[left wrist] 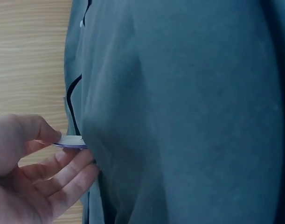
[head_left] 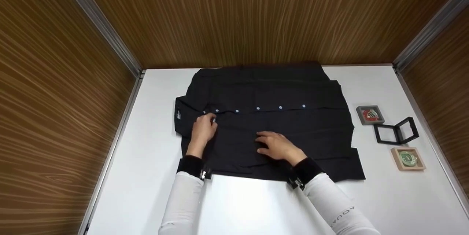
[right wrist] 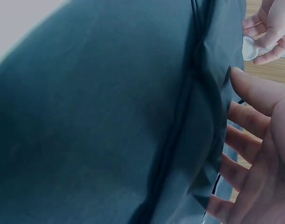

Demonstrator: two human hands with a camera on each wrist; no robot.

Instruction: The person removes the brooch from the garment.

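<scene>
A black button-up shirt (head_left: 234,139) lies spread flat on the white table, its collar (head_left: 185,117) to the left and a row of pale buttons across its middle. My left hand (head_left: 205,128) is over the shirt just below the buttons near the collar. Between thumb and fingers it pinches a small round disc (left wrist: 70,141), white with a purple edge, whose rim meets the cloth. The disc's white face (right wrist: 248,48) also shows in the right wrist view. Farther right, my right hand (head_left: 278,145) rests on the shirt front with fingers spread, holding nothing.
To the right of the shirt stand a grey frame (head_left: 361,114) with a red piece inside, a hinged black frame (head_left: 386,142) standing open, and a wooden frame (head_left: 396,160) around a green piece. Wood-grain panels (head_left: 234,18) wall the table at the back and sides.
</scene>
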